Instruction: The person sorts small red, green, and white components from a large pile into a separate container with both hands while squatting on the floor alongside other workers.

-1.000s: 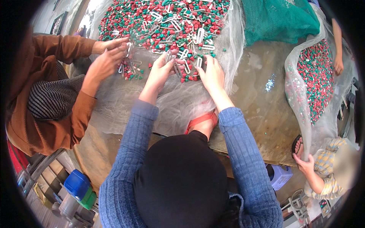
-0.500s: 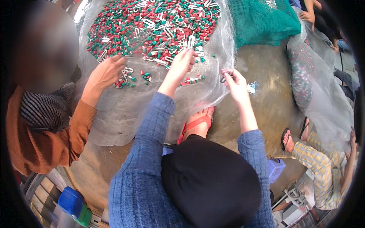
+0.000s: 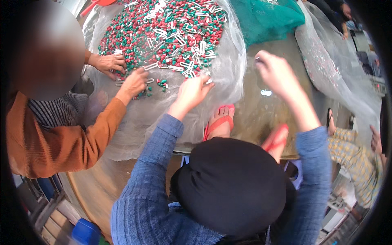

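Note:
My left hand (image 3: 192, 92) is closed at the near edge of a heap of small red and green pieces (image 3: 163, 45), with a small white piece (image 3: 208, 77) between thumb and fingers. Long white plastic loops (image 3: 202, 47) lie scattered through the heap. Raised over the wet floor to the right, my right hand (image 3: 274, 70) is closed and a little blurred. Something small and dark shows at its fingertips, too small to name. A few loose red and green pieces (image 3: 162, 84) lie left of my left hand.
The heap lies on a sheer white net (image 3: 232, 69). A co-worker's hands (image 3: 134, 83) work at its left side. Green netting (image 3: 265, 20) lies behind, and a filled net sack (image 3: 322, 65) stands at the right. A red scoop-like thing (image 3: 107, 2) lies at the far left.
My right hand has moved up and right, away from the net. My left hand has come down slightly toward me. The co-worker's hand has moved right, and their other hand has come into view.

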The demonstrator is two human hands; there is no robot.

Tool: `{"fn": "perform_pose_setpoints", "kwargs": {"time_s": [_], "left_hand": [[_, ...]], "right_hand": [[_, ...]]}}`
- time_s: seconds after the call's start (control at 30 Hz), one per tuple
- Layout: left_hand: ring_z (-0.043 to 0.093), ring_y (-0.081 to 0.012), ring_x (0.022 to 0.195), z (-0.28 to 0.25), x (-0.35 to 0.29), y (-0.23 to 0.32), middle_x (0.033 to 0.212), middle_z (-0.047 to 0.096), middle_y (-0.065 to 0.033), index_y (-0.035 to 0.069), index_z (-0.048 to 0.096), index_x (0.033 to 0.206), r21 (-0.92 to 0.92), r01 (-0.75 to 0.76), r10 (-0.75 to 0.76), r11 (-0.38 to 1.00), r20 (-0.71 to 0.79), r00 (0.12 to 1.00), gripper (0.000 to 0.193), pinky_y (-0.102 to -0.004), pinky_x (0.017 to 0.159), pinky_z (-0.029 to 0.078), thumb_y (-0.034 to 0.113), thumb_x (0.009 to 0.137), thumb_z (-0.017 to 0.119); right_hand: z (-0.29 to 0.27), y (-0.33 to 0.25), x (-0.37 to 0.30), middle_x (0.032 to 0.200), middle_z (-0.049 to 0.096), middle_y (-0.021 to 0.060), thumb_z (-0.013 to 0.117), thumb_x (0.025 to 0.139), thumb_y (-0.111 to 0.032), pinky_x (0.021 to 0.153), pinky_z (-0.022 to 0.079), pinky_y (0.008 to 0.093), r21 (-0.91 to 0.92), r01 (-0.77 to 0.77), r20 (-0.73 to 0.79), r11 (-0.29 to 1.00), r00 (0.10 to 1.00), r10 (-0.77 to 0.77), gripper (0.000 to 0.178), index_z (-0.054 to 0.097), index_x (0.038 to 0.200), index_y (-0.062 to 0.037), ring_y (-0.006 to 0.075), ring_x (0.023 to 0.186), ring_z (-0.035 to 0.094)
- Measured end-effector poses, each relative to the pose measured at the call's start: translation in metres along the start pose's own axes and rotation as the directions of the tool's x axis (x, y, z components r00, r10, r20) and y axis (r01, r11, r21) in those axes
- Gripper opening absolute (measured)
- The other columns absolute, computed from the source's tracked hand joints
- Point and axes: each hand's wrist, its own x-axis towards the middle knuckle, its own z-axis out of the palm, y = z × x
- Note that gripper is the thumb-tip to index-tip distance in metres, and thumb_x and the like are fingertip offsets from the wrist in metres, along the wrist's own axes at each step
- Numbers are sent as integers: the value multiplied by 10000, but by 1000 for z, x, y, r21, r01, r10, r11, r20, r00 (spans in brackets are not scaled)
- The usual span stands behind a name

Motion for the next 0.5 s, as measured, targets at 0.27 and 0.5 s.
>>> {"fn": "perform_pose_setpoints", "kwargs": {"time_s": [0.27,0.5], "left_hand": [[621,-338,779,-27,13,35,793,632,-169,79,628,945,17,-156,154,988,98,983,198,-427,683,472,238,842,573],[617,-347,737,-112,29,75,755,627,-157,71,614,934,402,-272,171,875,269,948,179,-448,651,478,205,825,567]], "right_hand": [[-164,24,-27,830,589,171,469,798,-6,740,437,404,-429,243,130,870,970,-206,163,508,956,-20,355,859,560],[-147,37,32,813,567,163,479,792,-22,739,444,380,-72,484,50,872,875,-482,147,504,931,16,311,796,555]]}}
